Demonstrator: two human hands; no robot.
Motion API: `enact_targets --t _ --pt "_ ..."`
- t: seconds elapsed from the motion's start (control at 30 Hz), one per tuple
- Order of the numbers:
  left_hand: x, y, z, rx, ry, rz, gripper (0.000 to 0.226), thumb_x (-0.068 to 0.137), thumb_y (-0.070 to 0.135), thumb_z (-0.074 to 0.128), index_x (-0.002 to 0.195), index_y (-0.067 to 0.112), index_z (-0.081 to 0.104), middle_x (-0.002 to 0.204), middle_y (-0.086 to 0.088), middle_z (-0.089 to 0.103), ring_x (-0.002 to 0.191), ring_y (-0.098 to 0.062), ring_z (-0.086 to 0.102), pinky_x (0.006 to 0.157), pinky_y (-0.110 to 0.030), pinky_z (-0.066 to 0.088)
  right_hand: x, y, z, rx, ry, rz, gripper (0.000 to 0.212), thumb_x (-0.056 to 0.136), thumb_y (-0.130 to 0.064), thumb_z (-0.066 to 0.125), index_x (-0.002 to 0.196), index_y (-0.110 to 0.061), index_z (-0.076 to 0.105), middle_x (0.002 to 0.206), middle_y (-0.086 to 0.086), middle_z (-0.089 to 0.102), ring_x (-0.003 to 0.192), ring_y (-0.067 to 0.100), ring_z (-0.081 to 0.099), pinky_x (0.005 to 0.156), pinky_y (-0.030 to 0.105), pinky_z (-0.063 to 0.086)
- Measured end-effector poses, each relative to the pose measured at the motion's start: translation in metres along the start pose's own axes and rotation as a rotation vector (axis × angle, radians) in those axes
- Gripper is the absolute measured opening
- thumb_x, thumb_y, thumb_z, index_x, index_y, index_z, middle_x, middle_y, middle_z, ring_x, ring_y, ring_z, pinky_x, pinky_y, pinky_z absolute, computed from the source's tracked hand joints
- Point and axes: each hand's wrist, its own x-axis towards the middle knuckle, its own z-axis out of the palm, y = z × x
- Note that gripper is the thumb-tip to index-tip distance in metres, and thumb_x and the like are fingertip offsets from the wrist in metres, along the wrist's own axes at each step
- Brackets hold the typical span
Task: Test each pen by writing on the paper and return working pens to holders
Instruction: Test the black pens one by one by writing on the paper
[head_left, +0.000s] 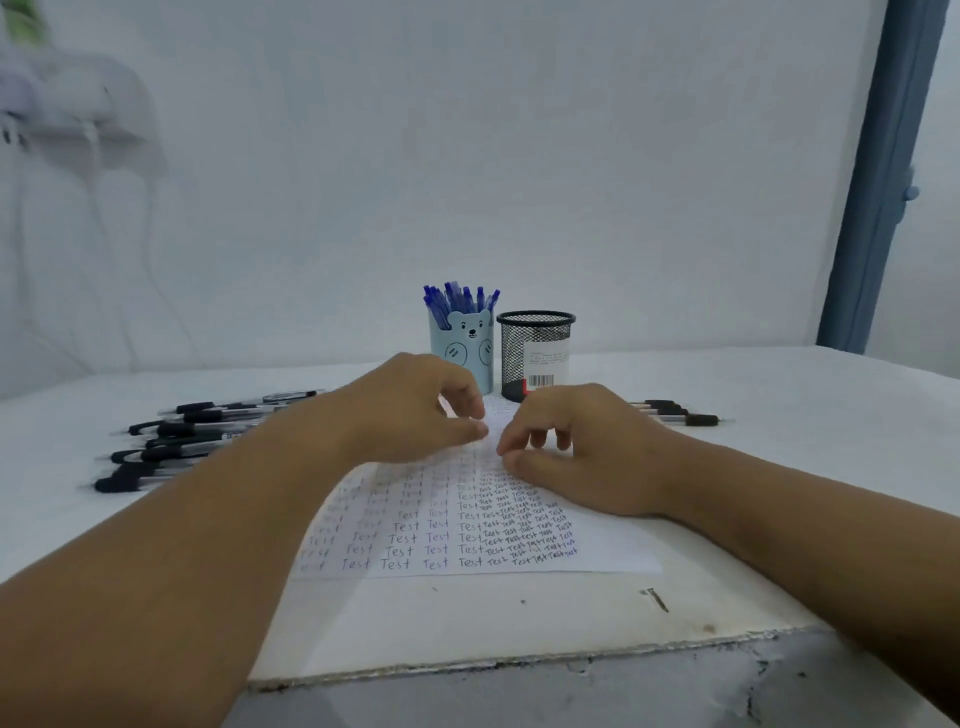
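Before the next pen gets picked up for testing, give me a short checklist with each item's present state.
1. Both hands free: left hand and right hand hold no pen, ok.
2. Untested black pens within reach at left: ok.
3. Paper flat on the table: ok.
4. Blank writing room left: mostly filled with "Test", cannot tell.
5. Mesh holder upright with room: ok.
6. Bear holder upright: ok, already crowded with blue pens.

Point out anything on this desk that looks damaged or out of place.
The board's front edge is chipped and ragged, and a dark scuff marks its surface near the paper. The black mesh holder stands without pens in view, while black pens lie loose to the left.
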Motion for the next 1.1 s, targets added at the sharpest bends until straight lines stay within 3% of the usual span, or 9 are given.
enact_targets --t 0.07,0.2,0.47,0.57,0.67,0.87,1.1 --pt "-0.005 0.001 -0.014 0.069 -0.001 0.018 0.007 0.090 0.040 0.073 0.092 0.034 0.070 0.096 0.020 0.067 0.088 0.001 0.061 0.072 -0.019 0.043 0.001 0.001 0.001 -0.008 -0.047 -0.018 0.006 0.090 -0.031 0.071 0.093 -0.030 0.076 0.088 -0.018 0.067 0.086 0.004 0.061 0.070 0.011 0.042" --pt "-0.030 -0.017 -0.036 0.112 0.038 0.031 0.003 0.090 0.039 0.071 0.087 0.037 0.070 0.090 0.023 0.069 0.084 -0.001 0.064 0.074 -0.021 0.049 0.002 0.001 0.002 -0.009 -0.065 -0.027 0.005 0.092 -0.033 0.069 0.092 -0.030 0.074 0.089 -0.017 0.067 0.090 0.003 0.058 0.072 0.010 0.041" --pt "-0.087 -0.086 -0.072 0.209 0.047 -0.116 0.022 0.086 0.031 0.077 0.100 0.044 0.068 0.108 0.020 0.061 0.104 -0.001 0.056 0.092 -0.023 0.043 0.000 0.002 0.001 0.000 -0.042 -0.053 0.008 0.088 -0.030 0.073 0.084 -0.037 0.072 0.089 -0.026 0.065 0.089 0.000 0.059 0.072 0.009 0.042" --pt "-0.100 -0.100 -0.072 0.235 0.035 -0.124 0.022 0.082 0.032 0.082 0.099 0.040 0.071 0.103 0.022 0.062 0.100 0.004 0.056 0.087 -0.013 0.041 0.000 0.000 0.001 0.007 -0.039 -0.055 0.011 0.088 -0.028 0.074 0.084 -0.038 0.072 0.092 -0.028 0.064 0.090 0.001 0.059 0.073 0.008 0.041" --pt "-0.105 -0.109 -0.063 0.246 0.137 -0.067 0.019 0.082 0.027 0.083 0.097 0.036 0.073 0.096 0.025 0.063 0.097 0.011 0.054 0.080 -0.002 0.035 0.000 -0.003 0.000 0.006 -0.043 -0.052 0.011 0.087 -0.028 0.074 0.084 -0.038 0.072 0.093 -0.028 0.064 0.090 0.000 0.059 0.073 0.009 0.042" --pt "-0.106 -0.114 -0.051 0.240 0.246 0.086 0.010 0.089 0.014 0.075 0.088 0.024 0.076 0.088 0.018 0.068 0.090 -0.002 0.063 0.079 -0.013 0.046 -0.002 -0.003 0.000 0.006 -0.026 -0.050 0.013 0.087 -0.025 0.075 0.084 -0.037 0.073 0.091 -0.028 0.065 0.088 0.001 0.060 0.071 0.011 0.044" --pt "-0.111 -0.114 -0.049 0.151 0.246 0.059 0.021 0.085 0.020 0.080 0.073 0.033 0.067 0.085 0.016 0.069 0.087 -0.005 0.065 0.072 -0.012 0.045 -0.002 -0.001 0.001 0.015 -0.024 -0.053 0.012 0.087 -0.026 0.075 0.084 -0.037 0.073 0.091 -0.028 0.065 0.088 0.002 0.060 0.071 0.011 0.044"
